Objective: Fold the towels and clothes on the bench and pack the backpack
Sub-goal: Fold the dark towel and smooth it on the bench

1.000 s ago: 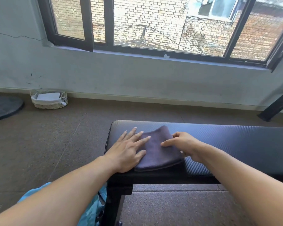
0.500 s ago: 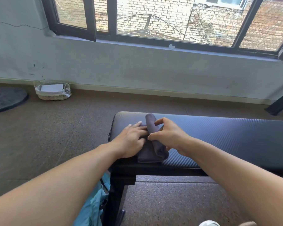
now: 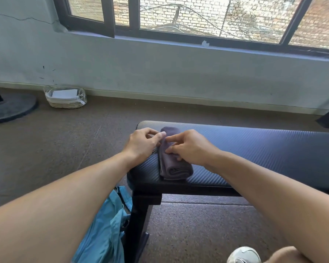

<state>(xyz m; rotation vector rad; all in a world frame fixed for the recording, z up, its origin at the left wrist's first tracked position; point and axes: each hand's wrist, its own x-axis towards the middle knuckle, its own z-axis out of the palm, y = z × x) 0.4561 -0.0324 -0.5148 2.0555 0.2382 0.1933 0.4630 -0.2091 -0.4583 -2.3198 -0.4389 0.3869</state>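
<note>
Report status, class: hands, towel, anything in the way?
Left hand and right hand both on the folded grey towel, fingers curled at its left edge. Towel lies on bench end. Blue backpack on floor below. Nothing blocking.

A wicker basket (image 3: 66, 98) sits below the window (image 3: 198, 18).

The bench (image 3: 254, 149) lies bare right of the folded towel (image 3: 174, 168); both hands crowd its left end.

No legible text, labels, brands or numbers anywhere. Small tag on the woven basket (image 3: 66, 98) by the wall: too small to read.
</note>
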